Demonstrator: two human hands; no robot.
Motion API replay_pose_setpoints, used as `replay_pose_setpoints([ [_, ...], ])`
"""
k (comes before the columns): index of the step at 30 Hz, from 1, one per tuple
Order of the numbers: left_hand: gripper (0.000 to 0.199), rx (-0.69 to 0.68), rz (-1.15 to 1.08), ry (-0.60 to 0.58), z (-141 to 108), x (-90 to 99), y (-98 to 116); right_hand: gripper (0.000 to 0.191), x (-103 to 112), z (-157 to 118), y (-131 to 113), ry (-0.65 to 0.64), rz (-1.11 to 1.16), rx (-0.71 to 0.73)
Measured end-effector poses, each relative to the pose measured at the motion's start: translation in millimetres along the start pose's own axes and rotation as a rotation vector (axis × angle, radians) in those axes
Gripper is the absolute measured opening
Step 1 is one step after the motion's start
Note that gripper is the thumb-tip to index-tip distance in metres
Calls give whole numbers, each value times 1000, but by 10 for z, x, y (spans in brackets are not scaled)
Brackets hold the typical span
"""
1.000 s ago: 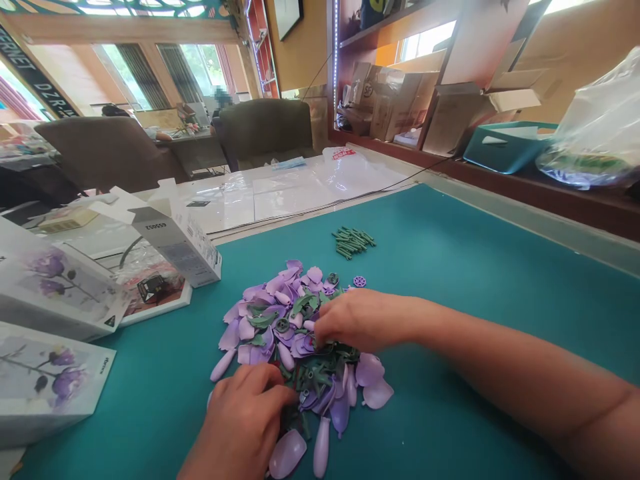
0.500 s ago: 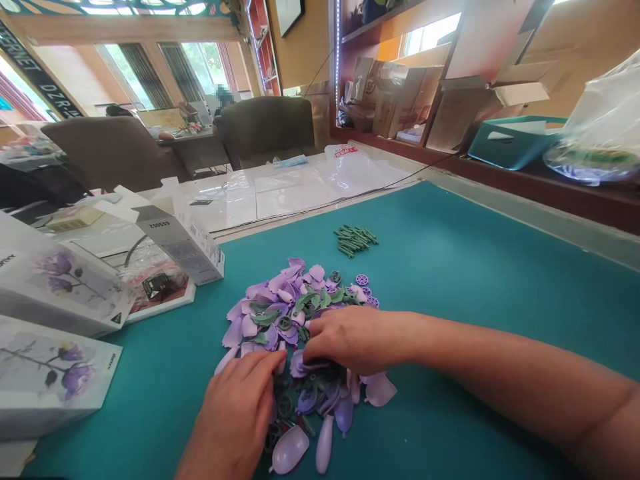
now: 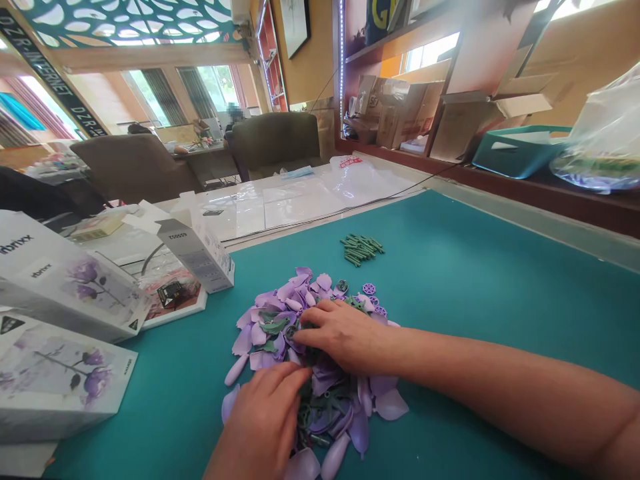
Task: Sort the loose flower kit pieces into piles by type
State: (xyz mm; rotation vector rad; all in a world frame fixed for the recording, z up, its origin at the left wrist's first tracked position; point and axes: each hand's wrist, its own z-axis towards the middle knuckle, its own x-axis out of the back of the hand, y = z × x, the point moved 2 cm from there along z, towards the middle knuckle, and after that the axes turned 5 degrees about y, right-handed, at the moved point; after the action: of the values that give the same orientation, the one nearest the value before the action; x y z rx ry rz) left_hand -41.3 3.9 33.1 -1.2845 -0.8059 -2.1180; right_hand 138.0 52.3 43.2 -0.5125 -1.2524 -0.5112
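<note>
Head view: heap of purple and green parts (image 3: 257, 333) on teal mat (image 3: 480, 287); left hand (image 3: 267, 415) at near left edge, cannot tell its grip; right hand (image 3: 346, 333) over middle, fingers parted; green sticks (image 3: 361, 249) at far side

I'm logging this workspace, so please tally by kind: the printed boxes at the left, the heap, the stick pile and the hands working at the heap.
Flower-picture boxes: 2
Box marked 655052: 1
Purple-and-green heap: 1
Pile of green sticks: 1
Hands (left hand, right hand): 2
Total: 7
</note>
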Motion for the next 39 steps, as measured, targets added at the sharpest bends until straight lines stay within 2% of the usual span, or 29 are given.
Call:
replay_pose_setpoints([
  [4,33,139,85,64,-9,18,-146,22,59,-26,-91,-70,64,85],
  [6,34,162,112,75,-13,-11,-194,20,80,-18,-89,-101,107,117],
  [8,35,145,115,69,-16,-45,-211,24,87,16,-45,-55,111,95],
  [11,34,76,92,57,-21,-65,-178,27,52,83,46,107,65,-3],
  [13,32,40,71,61,-24,-47,-138,28,-9,105,65,138,42,-28],
  [15,30,52,37,64,-22,-17,-108,29,-75,101,36,104,35,-19],
  [18,26,151,-22,70,-11,22,-102,28,-123,62,-54,37,62,7],
  [22,23,199,-37,124,-16,52,-155,25,-31,24,-72,-13,159,77],
  [23,23,195,-28,140,-24,55,-175,26,22,21,-30,-17,193,78],
  [25,25,183,0,155,-41,55,-216,30,158,15,121,-2,247,-7],
  [28,28,118,64,129,-49,29,-243,34,364,-18,409,19,243,-262],
  [31,34,-34,149,103,-38,-29,-208,35,450,-71,564,-102,179,-388],
  [35,39,-167,266,34,-44,-130,-171,35,381,-88,490,-296,87,-360],
  [37,38,-167,314,-5,-56,-171,-200,38,354,-65,409,-309,125,-304],
  [39,38,-149,342,-9,-67,-197,-259,38,374,-42,368,-261,218,-270],
])
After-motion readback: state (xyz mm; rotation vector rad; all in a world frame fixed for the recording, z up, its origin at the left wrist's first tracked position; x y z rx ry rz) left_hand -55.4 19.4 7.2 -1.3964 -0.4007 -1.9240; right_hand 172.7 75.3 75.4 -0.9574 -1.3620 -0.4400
